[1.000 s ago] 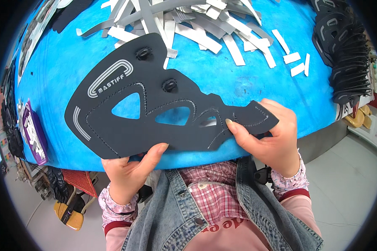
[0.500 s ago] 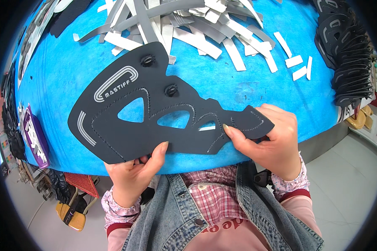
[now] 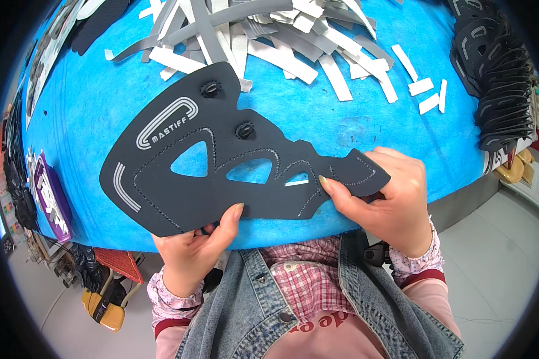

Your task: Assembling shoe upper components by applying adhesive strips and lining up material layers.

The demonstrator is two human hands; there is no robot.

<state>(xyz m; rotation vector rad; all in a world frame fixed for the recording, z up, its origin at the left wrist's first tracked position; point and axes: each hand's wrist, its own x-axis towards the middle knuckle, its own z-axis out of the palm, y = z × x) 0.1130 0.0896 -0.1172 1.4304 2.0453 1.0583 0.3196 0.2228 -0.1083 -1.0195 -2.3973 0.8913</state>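
A flat dark grey shoe upper piece is held up over the blue table. It has three cut-out openings, light stitch lines and pale grey printed marks. Two small black loop fittings sit along its upper right edge. My left hand grips the lower edge, thumb on top and fingers mostly hidden beneath. At the narrow right end, my right hand pinches the piece between its thumb on the face and fingers behind. Through the smallest opening a bit of white shows.
White and grey strips lie heaped at the far side of the blue table, a few apart to the right. Similar dark pieces are stacked at the far right. A purple bin of white strips stands at left, with a stool below.
The shoe upper piece and my left hand have shifted very slightly to the right. Both hands keep the same grip.
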